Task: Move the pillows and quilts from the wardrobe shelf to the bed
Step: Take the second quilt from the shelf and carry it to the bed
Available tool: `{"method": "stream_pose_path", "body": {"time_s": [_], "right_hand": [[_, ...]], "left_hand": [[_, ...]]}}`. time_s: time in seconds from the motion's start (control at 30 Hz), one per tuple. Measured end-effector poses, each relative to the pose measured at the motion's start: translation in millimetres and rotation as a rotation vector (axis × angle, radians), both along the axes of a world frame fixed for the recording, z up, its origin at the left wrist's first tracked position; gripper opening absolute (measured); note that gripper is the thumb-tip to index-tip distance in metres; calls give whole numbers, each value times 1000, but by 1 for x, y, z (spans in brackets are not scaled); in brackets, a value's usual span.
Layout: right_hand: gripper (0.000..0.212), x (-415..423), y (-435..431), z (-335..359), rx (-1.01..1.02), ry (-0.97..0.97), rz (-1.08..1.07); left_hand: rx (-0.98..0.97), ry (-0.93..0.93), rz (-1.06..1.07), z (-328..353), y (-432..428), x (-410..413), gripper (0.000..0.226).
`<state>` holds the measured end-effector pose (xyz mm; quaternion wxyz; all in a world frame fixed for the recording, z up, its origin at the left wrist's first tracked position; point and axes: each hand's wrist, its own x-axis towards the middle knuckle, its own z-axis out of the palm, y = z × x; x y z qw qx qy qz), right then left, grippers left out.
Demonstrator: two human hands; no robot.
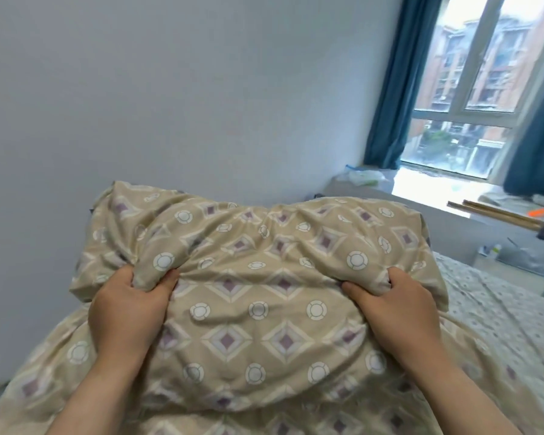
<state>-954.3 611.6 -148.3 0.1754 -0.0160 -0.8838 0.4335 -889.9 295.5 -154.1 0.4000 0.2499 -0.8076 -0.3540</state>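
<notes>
A bulky beige quilt (258,277) printed with purple diamonds and white circles fills the middle and bottom of the head view. My left hand (129,309) is clenched on a fold of it at the left. My right hand (396,306) grips another fold at the right. The quilt bunches up in front of me and hides whatever lies under it. The bed (496,309), covered by a pale dotted sheet, shows at the right, beside and partly under the quilt. No wardrobe or pillow is in view.
A plain white wall (186,89) stands behind the quilt. A window (471,89) with blue curtains (390,89) is at the upper right. Its sill (437,189) holds a plastic bag, wooden sticks (503,215) and small items. Clear containers (522,262) sit by the bed's far edge.
</notes>
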Motion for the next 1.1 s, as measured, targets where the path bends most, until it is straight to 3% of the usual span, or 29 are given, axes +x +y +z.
{"method": "stream_pose_path", "body": {"time_s": [0.43,0.83,1.1], "right_hand": [[53,-2,111,-24,67,-102,-552],[50,76,251,-98,34,-246,-864],[49,103,336,-189,-82,-429,-901]], "left_hand": [[80,-147,-522,-43,125,-177,40],[14,-340,-888,-112,312,-191,35],[-10,-550,-952,-196,409,-176,28]]}}
